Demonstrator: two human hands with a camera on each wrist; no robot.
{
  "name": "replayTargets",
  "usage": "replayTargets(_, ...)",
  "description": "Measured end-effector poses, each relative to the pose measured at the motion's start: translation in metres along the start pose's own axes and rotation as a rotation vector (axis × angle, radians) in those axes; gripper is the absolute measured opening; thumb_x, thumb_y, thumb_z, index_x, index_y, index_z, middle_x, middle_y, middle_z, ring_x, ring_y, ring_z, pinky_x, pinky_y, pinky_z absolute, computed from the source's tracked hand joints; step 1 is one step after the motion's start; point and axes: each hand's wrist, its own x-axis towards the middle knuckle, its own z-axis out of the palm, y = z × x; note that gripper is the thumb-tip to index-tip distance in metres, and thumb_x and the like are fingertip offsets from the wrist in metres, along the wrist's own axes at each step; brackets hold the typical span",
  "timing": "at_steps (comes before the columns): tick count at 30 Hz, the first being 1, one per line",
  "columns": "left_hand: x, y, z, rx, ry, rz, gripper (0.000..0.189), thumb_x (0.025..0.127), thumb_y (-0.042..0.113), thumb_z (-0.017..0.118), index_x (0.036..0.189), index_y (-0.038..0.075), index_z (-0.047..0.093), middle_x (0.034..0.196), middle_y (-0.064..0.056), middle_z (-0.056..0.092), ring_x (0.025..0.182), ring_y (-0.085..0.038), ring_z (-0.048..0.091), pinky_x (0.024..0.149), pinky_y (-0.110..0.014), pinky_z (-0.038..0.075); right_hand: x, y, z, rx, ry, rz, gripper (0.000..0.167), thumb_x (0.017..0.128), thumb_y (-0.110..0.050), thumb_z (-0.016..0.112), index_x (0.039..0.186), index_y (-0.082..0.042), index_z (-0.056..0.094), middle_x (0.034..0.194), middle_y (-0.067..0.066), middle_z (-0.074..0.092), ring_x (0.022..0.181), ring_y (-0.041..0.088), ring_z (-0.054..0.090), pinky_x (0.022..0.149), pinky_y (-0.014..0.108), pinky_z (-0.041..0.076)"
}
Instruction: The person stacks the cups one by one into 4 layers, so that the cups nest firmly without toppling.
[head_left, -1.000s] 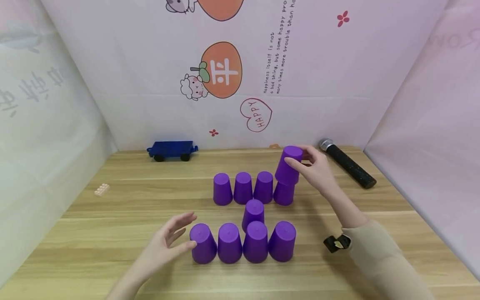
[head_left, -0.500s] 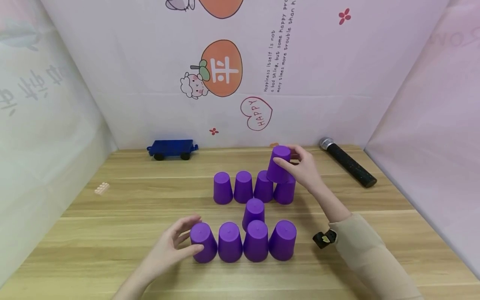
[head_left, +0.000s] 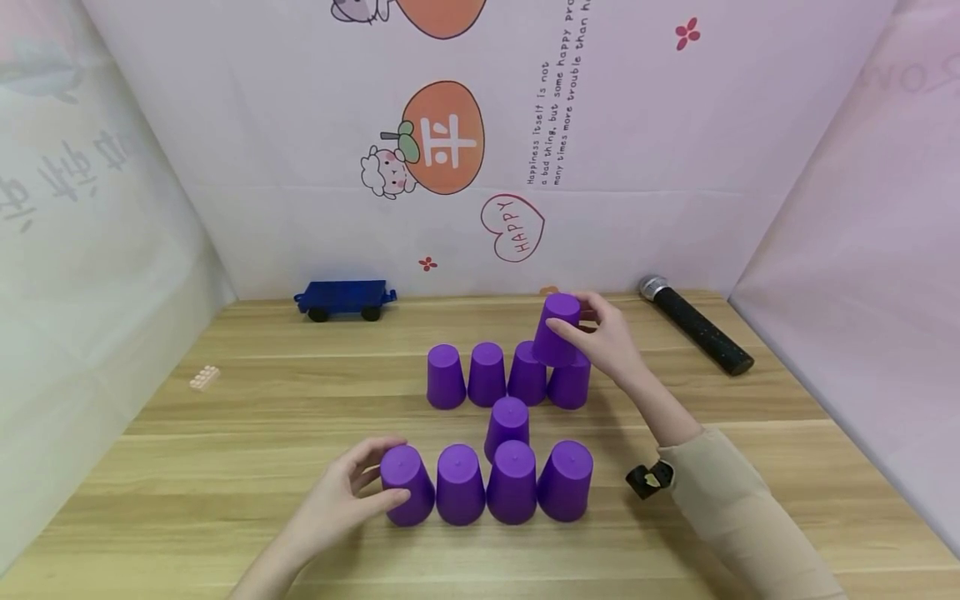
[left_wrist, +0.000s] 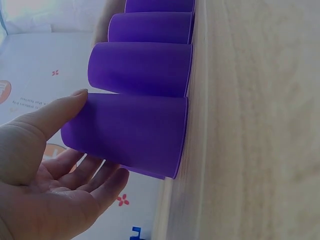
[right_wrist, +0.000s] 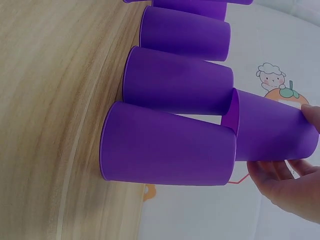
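Note:
Upside-down purple cups stand in two rows. In the head view my right hand [head_left: 611,337] pinches a purple cup [head_left: 558,332] between thumb and fingers. That cup sits at the tops of the two rightmost back-row cups, bridging them; the right wrist view shows its rim [right_wrist: 235,117] against their bases. My left hand [head_left: 341,492] curls round the leftmost front-row cup [head_left: 408,492], thumb in front and fingers behind. In the left wrist view its thumb and fingers lie along opposite sides of this cup [left_wrist: 130,132], which stands on the table.
A single purple cup [head_left: 507,423] stands between the rows. A blue toy wagon [head_left: 345,297] is at the back left, a black microphone [head_left: 697,327] at the back right. A small pale toy brick [head_left: 204,377] lies left. Printed cloth [head_left: 300,167] walls the table.
My right hand has shifted the raised cup left, from above the rightmost back cup to between the last two. My left hand has moved right, closing round the leftmost front cup.

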Motion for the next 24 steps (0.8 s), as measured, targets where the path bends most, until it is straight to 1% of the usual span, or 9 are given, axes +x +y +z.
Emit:
replayTargets(3,0.000,-0.001,0.000,0.008,0.004,-0.005,0.053,0.079,0.012,0.075,0.125,-0.002,0.052,0.119,-0.019,0.060,0.108,0.003,0.055,0.098,-0.016,0.045,0.000,0.000,0.001,0.003,0.001,0.001,0.048,0.085,-0.020,0.070,0.124,0.001,0.052,0.116,0.021,0.061,0.107,0.032,0.057,0.098,0.047,0.049)
replayTargets(6,0.000,-0.002,-0.002,0.022,0.016,-0.029,0.052,0.078,0.013,0.076,0.123,0.001,0.054,0.119,-0.015,0.061,0.107,0.002,0.056,0.099,-0.019,0.046,0.001,0.000,0.001,0.003,-0.001,0.000,0.048,0.085,-0.021,0.070,0.124,0.001,0.052,0.116,0.022,0.061,0.107,0.033,0.057,0.098,0.047,0.048)
replayTargets(9,-0.001,-0.003,-0.003,0.035,0.028,-0.043,0.051,0.076,0.014,0.077,0.121,0.003,0.056,0.118,-0.012,0.062,0.107,0.002,0.056,0.098,-0.016,0.045,0.000,0.000,0.001,0.007,-0.014,0.005,0.053,0.084,-0.021,0.071,0.128,0.000,0.049,0.119,0.022,0.059,0.110,0.034,0.056,0.100,0.047,0.047)
replayTargets(10,-0.001,-0.004,-0.004,0.033,0.032,-0.042,0.050,0.076,0.013,0.077,0.121,0.004,0.057,0.117,-0.012,0.062,0.106,0.002,0.056,0.097,-0.015,0.045,0.000,0.000,0.001,0.011,-0.020,0.009,0.056,0.084,-0.021,0.071,0.130,0.000,0.048,0.120,0.022,0.058,0.112,0.034,0.055,0.101,0.047,0.046)
replayTargets(12,-0.001,-0.004,-0.004,0.041,0.034,-0.019,0.049,0.077,0.012,0.077,0.120,0.002,0.056,0.116,-0.014,0.062,0.106,0.002,0.057,0.096,-0.014,0.045,-0.002,-0.001,-0.001,0.021,-0.032,0.016,0.060,0.084,-0.021,0.071,0.134,-0.001,0.044,0.125,0.023,0.055,0.115,0.036,0.053,0.103,0.048,0.044)
replayTargets(15,0.000,-0.003,-0.006,0.040,0.051,-0.006,0.048,0.077,0.012,0.076,0.120,0.002,0.057,0.115,-0.014,0.063,0.105,0.002,0.057,0.095,-0.016,0.047,-0.005,0.000,-0.005,0.028,-0.037,0.018,0.065,0.085,-0.020,0.070,0.138,0.000,0.039,0.131,0.023,0.051,0.121,0.037,0.049,0.106,0.050,0.041)
replayTargets(21,0.007,0.003,-0.013,0.056,0.101,-0.001,0.047,0.078,0.013,0.076,0.120,0.005,0.057,0.114,-0.011,0.064,0.104,0.000,0.058,0.095,-0.017,0.048,-0.013,0.000,-0.016,0.010,-0.013,0.030,0.065,0.087,-0.024,0.068,0.139,0.000,0.038,0.137,0.024,0.046,0.128,0.038,0.043,0.110,0.052,0.035)
replayTargets(24,0.012,0.007,-0.017,0.055,0.124,0.012,0.046,0.078,0.012,0.076,0.120,0.005,0.057,0.113,-0.011,0.064,0.103,-0.002,0.059,0.094,-0.017,0.048,-0.021,0.000,-0.021,-0.004,-0.024,0.054,0.065,0.088,-0.026,0.066,0.139,0.001,0.037,0.140,0.023,0.044,0.130,0.037,0.040,0.111,0.052,0.033)
